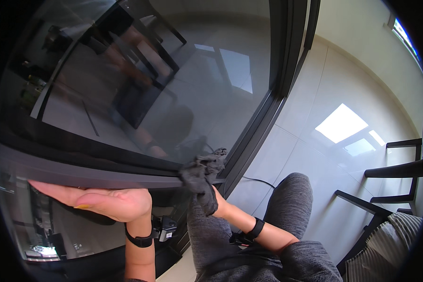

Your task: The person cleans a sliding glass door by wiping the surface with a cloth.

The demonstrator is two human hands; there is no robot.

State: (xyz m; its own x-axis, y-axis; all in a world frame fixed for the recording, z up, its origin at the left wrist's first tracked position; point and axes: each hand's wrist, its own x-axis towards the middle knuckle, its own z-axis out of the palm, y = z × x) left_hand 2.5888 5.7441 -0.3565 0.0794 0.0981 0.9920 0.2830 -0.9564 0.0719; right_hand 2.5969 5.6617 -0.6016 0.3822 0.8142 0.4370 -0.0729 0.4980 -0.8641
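Note:
My right hand (218,202) holds a crumpled dark grey cloth (202,172). The cloth lies against the lower corner of a dark-framed glass door (211,105), covering most of my fingers. My left hand (116,202) is empty, its palm turned up and its fingers stretched out along the edge of the door's grey frame rail (91,172). Its thumb stands apart from the fingers. A black strap with a small camera (167,225) sits on my left wrist; another black strap (256,228) circles my right wrist.
The dark floor track (253,141) runs along the door's side. Pale floor tiles (303,155) lie to the right, with a thin black cable (259,181) near my knee. Dark chair legs (391,172) and a striped cloth (377,250) are farther right. Reflections cover the glass.

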